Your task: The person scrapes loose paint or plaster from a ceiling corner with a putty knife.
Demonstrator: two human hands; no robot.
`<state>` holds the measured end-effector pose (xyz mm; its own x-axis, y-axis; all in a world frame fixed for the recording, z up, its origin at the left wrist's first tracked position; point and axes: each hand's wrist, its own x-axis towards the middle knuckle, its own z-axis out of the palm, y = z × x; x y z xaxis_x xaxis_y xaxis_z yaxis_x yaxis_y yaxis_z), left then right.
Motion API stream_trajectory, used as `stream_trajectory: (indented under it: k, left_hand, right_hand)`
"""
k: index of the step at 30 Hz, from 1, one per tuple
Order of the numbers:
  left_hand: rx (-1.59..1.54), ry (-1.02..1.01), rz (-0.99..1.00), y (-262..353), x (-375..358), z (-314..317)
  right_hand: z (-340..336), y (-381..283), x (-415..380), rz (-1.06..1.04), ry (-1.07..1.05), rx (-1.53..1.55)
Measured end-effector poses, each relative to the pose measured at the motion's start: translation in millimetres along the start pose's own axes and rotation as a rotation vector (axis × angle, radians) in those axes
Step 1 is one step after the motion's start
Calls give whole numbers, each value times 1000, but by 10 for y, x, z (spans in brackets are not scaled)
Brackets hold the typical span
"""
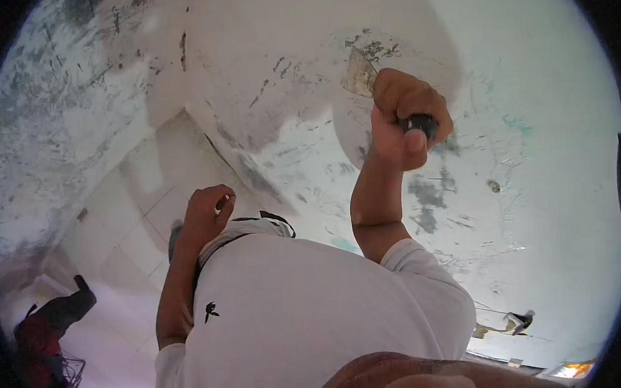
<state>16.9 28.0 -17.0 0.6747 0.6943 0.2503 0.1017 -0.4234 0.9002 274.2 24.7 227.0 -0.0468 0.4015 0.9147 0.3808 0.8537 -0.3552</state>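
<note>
My right hand (412, 115) is wrapped round the dark handle (420, 123) of a putty knife, raised in front of the wall. The knife's wide, stained blade (359, 75) points up and left, close to a scraped dark patch (380, 47) on the wall; whether it touches is unclear. My left hand (209, 210) hangs by my waist with its fingers curled in and nothing visible in them. The lower part of the wall (315, 151) shows patchy white and grey marks.
Another marked wall (41, 138) meets this one at a corner above the tiled floor (142, 203). Dark and red items with a wire frame (71, 375) lie at the lower left. A small fixture with wires (519, 322) is low on the right wall.
</note>
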Motion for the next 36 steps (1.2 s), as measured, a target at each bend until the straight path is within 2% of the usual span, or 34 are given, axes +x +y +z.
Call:
stream_trajectory:
  k: [6, 8, 9, 11, 12, 13, 15, 16, 18, 19, 20, 21, 23, 24, 26, 28, 30, 32, 33, 34, 35, 36]
  left_hand:
    - [-22, -88, -142, -103, -67, -15]
    - [-50, -44, -136, -148, -76, -5]
    - [-62, -41, -143, -159, -72, -3]
    - [-35, -3, -144, -162, -102, -2]
    - [-41, 14, -149, -173, -104, -16]
    - [-53, 6, -168, -191, -99, -35]
    - [-76, -13, -201, -206, -123, -43]
    - [-35, 60, -139, -210, -109, -32]
    - [-2, 131, -65, -202, -108, -17]
    - [-49, 127, -58, -194, -120, -27]
    - [-92, 143, -54, -211, -98, -40]
    - [-86, 181, -60, -255, -57, -43]
    - [-87, 185, -82, -281, -130, 15]
    - [-99, 158, -87, -257, -181, 33]
    - [-89, 172, -53, -280, -107, 10]
    - [-142, 144, -101, -266, -139, 19]
    - [-175, 134, -157, -262, -146, 10]
    - [-151, 138, -166, -220, -163, 9]
    - [-149, 132, -156, -228, -172, 7]
    - [-147, 127, -121, -221, -198, 37]
    - [-136, 145, -98, -240, -200, 40]
    - [-125, 186, -102, -291, -158, 34]
  right_hand:
    - [92, -68, 115, 17, -19, 78]
    - [158, -19, 132, 3, 44, -99]
    - [154, 194, 128, 28, -8, -257]
    - [112, 420, 128, 113, -191, -368]
    - [196, 338, 172, 108, -205, -356]
    - [323, 164, 236, 29, -152, -223]
    - [341, -17, 277, 12, -131, -64]
    - [274, 124, 250, 31, -133, -73]
    - [222, 525, 272, 193, -196, -356]
    - [241, 397, 217, 168, -158, -448]
    - [289, 249, 232, 157, -172, -434]
    - [399, 110, 292, 119, -169, -156]
    - [371, 181, 239, 159, -55, -523]
    - [345, 396, 260, 58, -264, -304]
    - [360, 420, 260, 9, -443, -407]
    - [383, 158, 326, 75, -231, -206]
    - [226, 294, 395, 84, -374, 52]
    - [283, 504, 305, 127, -424, -362]
    - [363, 474, 287, 179, -319, -351]
    - [329, 313, 314, 176, -322, -365]
    - [319, 159, 364, 163, -276, -165]
    - [312, 236, 350, 228, -234, -237]
